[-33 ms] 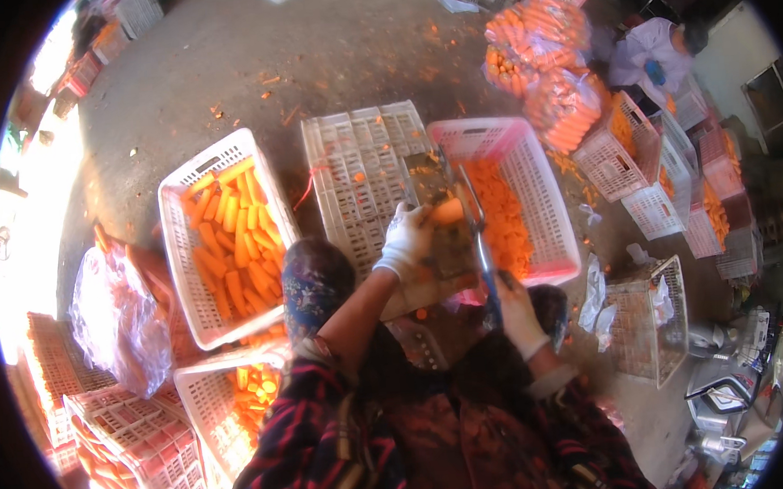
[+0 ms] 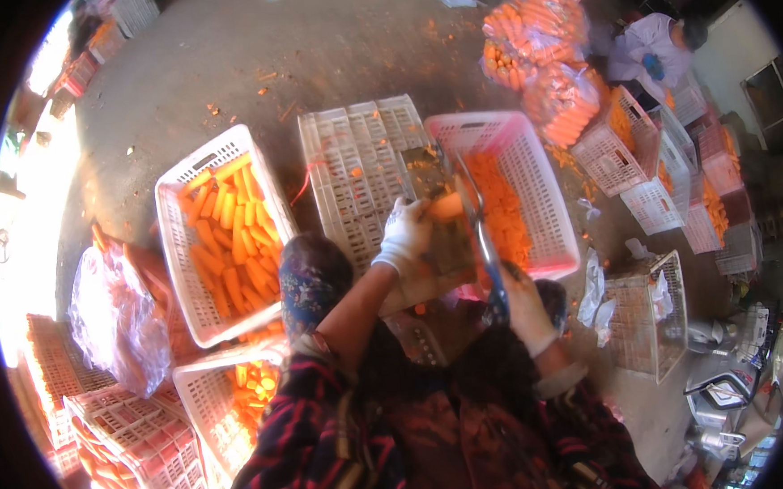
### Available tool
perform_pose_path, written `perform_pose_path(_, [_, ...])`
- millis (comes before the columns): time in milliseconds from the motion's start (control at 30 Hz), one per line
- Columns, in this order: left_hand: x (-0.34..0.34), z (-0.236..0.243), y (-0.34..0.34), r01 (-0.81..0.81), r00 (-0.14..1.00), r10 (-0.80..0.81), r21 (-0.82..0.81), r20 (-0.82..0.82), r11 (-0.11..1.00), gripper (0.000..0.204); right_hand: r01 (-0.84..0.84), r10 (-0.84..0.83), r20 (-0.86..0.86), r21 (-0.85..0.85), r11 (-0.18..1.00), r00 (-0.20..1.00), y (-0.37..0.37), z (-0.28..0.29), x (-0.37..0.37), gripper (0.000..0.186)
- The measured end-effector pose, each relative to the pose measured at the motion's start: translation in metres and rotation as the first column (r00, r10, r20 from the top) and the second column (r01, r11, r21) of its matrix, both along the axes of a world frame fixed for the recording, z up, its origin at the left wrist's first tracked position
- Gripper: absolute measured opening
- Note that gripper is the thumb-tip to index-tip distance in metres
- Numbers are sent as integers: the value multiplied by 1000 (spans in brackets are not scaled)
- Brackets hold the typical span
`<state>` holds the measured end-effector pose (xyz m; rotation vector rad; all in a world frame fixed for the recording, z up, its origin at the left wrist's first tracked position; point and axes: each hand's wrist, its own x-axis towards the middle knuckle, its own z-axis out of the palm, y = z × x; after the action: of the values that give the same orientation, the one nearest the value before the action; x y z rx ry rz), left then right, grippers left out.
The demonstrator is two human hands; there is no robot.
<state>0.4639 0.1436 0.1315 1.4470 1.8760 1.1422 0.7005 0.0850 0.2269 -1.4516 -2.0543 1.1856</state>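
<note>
My gloved left hand (image 2: 404,236) grips an orange carrot piece (image 2: 446,207) against a long metal cutting blade (image 2: 471,204) over a board (image 2: 423,178) on an upturned pale crate (image 2: 346,158). My gloved right hand (image 2: 526,312), somewhat blurred, is closed on the blade's blue handle (image 2: 496,287). Just right of the blade, a pink-white crate (image 2: 551,212) holds heaped orange cut pieces (image 2: 509,228). On the left stands a white crate (image 2: 177,258) of long peeled carrots (image 2: 239,236).
A co-worker in a pale top (image 2: 644,50) bends beside stacked crates (image 2: 649,202) at upper right, near bagged carrots (image 2: 540,38). More crates (image 2: 144,448) and a plastic bag (image 2: 114,324) lie lower left. A wire-sided crate (image 2: 643,319) and a motorbike (image 2: 732,394) stand lower right.
My right hand and the blue handle have shifted a little to the right. The whole scene sits slightly higher in the picture. My left hand still holds the carrot at the blade.
</note>
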Motion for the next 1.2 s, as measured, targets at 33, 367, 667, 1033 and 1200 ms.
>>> perform_pose_path(33, [3,1,-1,-7,1000,7,1,1,1000,24,-29,29,-38,15,999,999,5,24,-3,26])
perform_pose_path(367, [0,-5,4,-56,997,54,26,61,998,24,324,-333,-102,-94,941,937,-4,-78,-6,33])
perform_pose_path(667, [11,10,5,-54,990,55,-13,133,998,32,252,-261,48,138,958,964,-11,-45,-10,36])
perform_pose_path(1033, [16,4,4,-66,989,58,60,135,996,29,254,-290,-71,-319,913,954,6,48,-20,34])
perform_pose_path(1200, [18,5,6,-40,979,28,58,204,998,24,301,-308,75,95,949,948,-13,-96,3,34])
